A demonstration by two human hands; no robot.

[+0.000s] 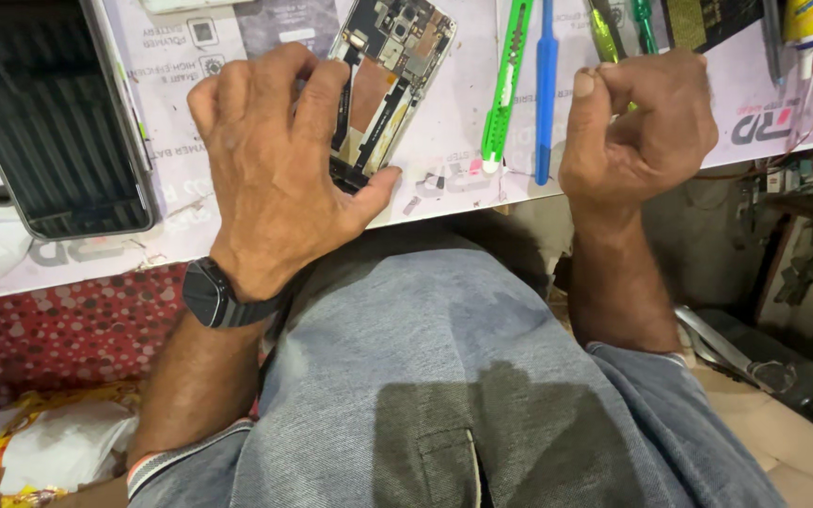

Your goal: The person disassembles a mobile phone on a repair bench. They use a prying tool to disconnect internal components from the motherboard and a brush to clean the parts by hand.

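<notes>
While the left hand (275, 160) presses on the opened phone (390, 75) lying flat on the desk (454, 122), its fingers grasp the phone's lower edge. Right hand (637, 127) hovers clenched beside 2 tools, a green pry tool (505, 85) and a blue spudger (545, 89); any held item cannot be told.

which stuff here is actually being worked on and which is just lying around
In hand:
- opened phone, under the left hand
- right hand, curled shut; contents hidden

Lying about:
- green pry tool
- blue tool
- dark screen panel
- glue tube
</notes>
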